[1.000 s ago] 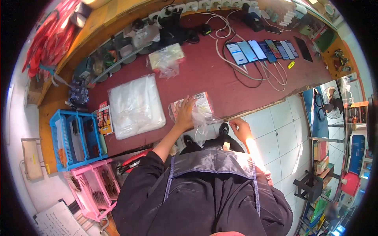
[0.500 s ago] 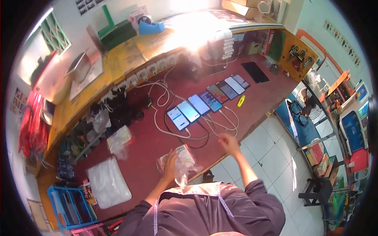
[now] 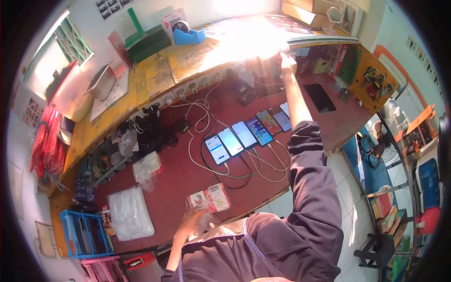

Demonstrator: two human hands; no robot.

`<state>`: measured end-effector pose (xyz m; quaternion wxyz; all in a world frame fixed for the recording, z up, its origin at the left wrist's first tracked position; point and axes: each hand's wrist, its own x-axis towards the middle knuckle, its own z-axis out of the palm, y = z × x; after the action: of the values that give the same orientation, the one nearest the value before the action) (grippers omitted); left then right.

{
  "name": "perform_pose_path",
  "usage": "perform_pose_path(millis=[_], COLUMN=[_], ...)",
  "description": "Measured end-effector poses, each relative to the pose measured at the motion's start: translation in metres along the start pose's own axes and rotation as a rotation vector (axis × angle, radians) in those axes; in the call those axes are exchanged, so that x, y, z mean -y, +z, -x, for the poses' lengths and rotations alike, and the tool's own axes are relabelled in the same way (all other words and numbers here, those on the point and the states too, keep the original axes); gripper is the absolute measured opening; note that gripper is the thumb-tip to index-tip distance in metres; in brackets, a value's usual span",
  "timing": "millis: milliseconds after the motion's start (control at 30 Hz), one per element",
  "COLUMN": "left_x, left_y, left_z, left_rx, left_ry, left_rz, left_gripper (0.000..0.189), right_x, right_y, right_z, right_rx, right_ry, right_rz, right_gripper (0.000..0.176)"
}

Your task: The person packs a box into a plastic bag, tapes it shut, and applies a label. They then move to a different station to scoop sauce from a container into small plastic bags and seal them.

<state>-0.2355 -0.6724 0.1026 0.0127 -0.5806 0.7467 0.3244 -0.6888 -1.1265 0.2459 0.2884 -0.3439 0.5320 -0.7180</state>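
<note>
My left hand (image 3: 189, 223) is low at the near edge of the desk (image 3: 171, 207), fingers loosely bent over the clear plastic (image 3: 205, 219) that bunches at the near side of the packet (image 3: 217, 197). The plastic meets my fingertips, but I cannot tell whether they are closed on it or only resting there. The packet, red and white, lies flat on the desk just beyond that hand, close to the edge.

My right arm is stretched far across the desk, its dark sleeve (image 3: 310, 160) passing over the right end of the row of phones (image 3: 244, 135). My right hand (image 3: 288, 65) is up near the back shelf (image 3: 197, 57), beside strong glare. Its fingers are curled, and the glare washes out the tips, so I cannot tell how far they are closed or what they have hold of.

The phones lie side by side, several screens lit, with cables (image 3: 206, 168) looping around them. A dark tablet (image 3: 320, 98) lies right of my arm. To the left of the packet are a stack of white bags (image 3: 131, 215) and, farther back, a pale bundle (image 3: 146, 168) in plastic. The blue rack (image 3: 84, 234) stands at the left end.
</note>
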Motion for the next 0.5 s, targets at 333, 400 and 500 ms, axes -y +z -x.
perform_pose_path(millis=[333,400,500], left_x=[-0.018,0.007,0.012], left_y=[-0.028,-0.008,-0.005], left_z=[0.007,-0.006,-0.014], left_rx=[0.072,0.058,0.05], left_ry=[0.071,0.129,0.286], left_rz=[-0.012,0.045,-0.111], left_gripper=[0.059,0.053,0.046], right_x=[-0.013,-0.042,0.005], right_y=[0.006,-0.015,-0.011], right_z=[0.022,-0.006,0.146], right_rx=[0.05,0.074,0.123], right_ry=[-0.52,-0.953,-0.725], right_rz=[0.032,0.503,0.365], right_gripper=[0.026,0.021,0.022])
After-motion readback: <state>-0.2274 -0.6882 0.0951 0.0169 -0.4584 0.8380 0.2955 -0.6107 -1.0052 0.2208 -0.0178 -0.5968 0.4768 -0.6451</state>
